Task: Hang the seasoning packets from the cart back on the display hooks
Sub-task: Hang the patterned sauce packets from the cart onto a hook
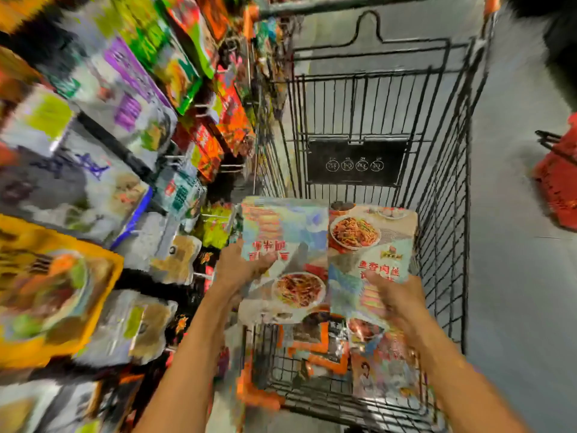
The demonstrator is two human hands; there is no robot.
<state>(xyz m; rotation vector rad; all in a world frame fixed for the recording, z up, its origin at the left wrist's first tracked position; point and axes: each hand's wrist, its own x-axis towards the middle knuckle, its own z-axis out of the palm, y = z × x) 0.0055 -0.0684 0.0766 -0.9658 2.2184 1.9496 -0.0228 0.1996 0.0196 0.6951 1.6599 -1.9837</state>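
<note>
Over the black wire cart I hold two flat seasoning packets side by side, both pale blue with red lettering and a picture of a noodle dish. My left hand grips the left packet at its left edge. My right hand grips the lower part of the right packet. More packets, orange, black and silver, lie in the cart's near end beneath my hands. The display hooks with hanging packets fill the left side, heavily blurred.
The display rack on the left carries many hanging packets, such as a yellow one and a purple-lettered one. A red basket sits on the grey floor at the right. The cart's far end holds a black sign panel.
</note>
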